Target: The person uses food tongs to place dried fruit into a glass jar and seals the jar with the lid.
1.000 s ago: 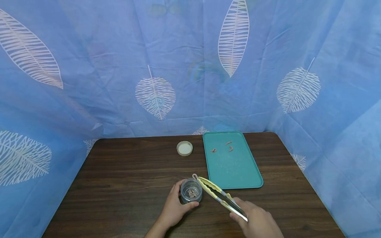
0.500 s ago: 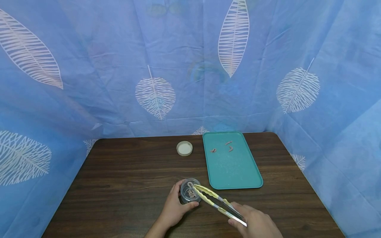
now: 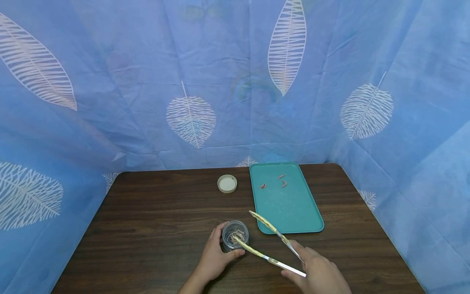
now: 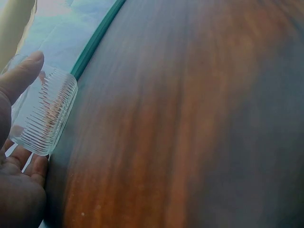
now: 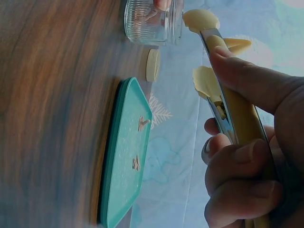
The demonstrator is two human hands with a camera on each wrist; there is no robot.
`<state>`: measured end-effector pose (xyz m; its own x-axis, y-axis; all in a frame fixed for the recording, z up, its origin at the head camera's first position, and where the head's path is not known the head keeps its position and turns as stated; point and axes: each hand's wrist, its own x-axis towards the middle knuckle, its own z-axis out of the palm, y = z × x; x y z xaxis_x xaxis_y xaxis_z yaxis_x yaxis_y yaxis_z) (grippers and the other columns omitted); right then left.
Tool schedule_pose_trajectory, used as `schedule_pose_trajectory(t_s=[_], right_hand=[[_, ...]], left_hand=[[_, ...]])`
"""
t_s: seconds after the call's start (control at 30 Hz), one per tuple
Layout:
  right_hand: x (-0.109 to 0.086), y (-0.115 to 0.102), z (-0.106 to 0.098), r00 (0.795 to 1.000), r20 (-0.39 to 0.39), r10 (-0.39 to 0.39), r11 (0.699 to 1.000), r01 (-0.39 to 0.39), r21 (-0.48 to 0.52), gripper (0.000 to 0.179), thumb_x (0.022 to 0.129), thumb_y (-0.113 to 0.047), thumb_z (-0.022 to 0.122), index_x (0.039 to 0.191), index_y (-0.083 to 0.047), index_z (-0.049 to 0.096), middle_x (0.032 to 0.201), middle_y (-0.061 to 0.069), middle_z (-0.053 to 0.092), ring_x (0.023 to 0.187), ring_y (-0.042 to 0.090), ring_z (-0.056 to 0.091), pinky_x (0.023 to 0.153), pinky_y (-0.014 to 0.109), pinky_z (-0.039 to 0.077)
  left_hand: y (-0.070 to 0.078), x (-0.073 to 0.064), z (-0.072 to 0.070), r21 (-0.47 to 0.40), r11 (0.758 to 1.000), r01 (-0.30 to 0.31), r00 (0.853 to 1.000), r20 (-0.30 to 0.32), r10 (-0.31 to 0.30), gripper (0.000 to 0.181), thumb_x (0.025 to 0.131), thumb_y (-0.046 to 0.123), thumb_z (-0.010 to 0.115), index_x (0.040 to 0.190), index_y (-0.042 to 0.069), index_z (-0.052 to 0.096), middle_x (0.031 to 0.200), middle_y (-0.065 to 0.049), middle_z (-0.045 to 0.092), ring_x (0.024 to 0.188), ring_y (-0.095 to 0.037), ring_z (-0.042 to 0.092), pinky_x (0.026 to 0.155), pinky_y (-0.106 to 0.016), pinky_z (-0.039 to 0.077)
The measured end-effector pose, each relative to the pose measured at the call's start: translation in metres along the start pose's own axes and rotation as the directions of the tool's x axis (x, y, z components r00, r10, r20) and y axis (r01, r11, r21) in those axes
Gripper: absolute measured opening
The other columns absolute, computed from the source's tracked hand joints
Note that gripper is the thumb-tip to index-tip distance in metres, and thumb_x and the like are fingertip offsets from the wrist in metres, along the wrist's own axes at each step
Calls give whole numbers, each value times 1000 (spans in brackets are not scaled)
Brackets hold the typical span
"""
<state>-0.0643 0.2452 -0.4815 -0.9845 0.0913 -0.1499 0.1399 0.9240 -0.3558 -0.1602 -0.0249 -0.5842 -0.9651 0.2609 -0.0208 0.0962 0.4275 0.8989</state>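
My left hand point(image 3: 216, 255) grips a small clear ribbed jar point(image 3: 240, 223) on the table, thumb on one side and fingers round the other. Thin, curled, pinkish-grey pieces point(image 3: 239, 234) lie inside it. In the left wrist view, the thumb point(image 4: 21, 78) and fingers frame the jar's ribbed wall point(image 4: 52, 111). My right hand point(image 3: 319, 269) holds yellow-tipped metal tongs point(image 3: 273, 260), their arms spread apart. One tip reaches into the jar's mouth; the other stands outside, towards the tray. In the right wrist view, the thumb and curled fingers clasp the tongs point(image 5: 240, 114).
A teal tray point(image 3: 290, 214) lies right of the jar, with 3 small pinkish pieces near its far end. A round pale lid point(image 3: 227, 183) rests behind the jar. Blue leaf-patterned cloth point(image 3: 227, 122) hangs beyond the dark wooden table point(image 3: 154, 228).
The tongs moved left from beside the jar's rim to over its mouth with a looped piece, then spread and let it go inside. The left hand and jar stayed in place.
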Motion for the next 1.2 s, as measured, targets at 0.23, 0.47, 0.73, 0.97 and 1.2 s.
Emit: schedule_pose_trajectory(t_s=[0.23,0.47,0.73,0.97,1.2], right_hand=[[5,2,1,998,47,37,999,-39,34,95,81,-56,92,156,-11,55,98,-1,70,77,12,64,63,40,52],[11,3,4,995,69,74,995,-78,54,103,81,-62,89,158,-6,50,121,9,74,94,23,73,74,50,59],[15,-2,6,999,-6,41,997,-41,65,101,85,-57,88,162,-5,47,150,24,65,119,43,73,90,61,60],[26,-1,4,995,-66,71,994,-65,93,100,91,-54,85,162,3,43,144,28,64,119,50,70,86,61,60],[37,14,-1,991,-124,45,993,-30,115,97,95,-38,86,162,11,36,151,40,53,121,56,67,87,62,60]], left_hand=[[-1,0,1,-4,1000,-2,1000,-5,2,96,83,40,96,158,10,46,153,-14,57,138,-33,58,110,-45,51],[-2,1,3,-3,1000,-10,1000,-14,10,96,82,38,97,158,9,47,153,-14,57,141,-33,57,113,-47,49],[-2,0,1,-2,1000,-1,1000,-9,1,97,82,39,96,159,8,46,153,-15,57,137,-33,59,111,-50,49],[1,0,2,-10,1000,-6,1000,-21,6,98,81,37,98,158,8,46,153,-16,57,141,-36,57,114,-56,47],[3,-1,1,-8,1000,1,1000,-18,-1,96,81,37,97,158,8,47,154,-16,56,139,-33,58,112,-49,49]])
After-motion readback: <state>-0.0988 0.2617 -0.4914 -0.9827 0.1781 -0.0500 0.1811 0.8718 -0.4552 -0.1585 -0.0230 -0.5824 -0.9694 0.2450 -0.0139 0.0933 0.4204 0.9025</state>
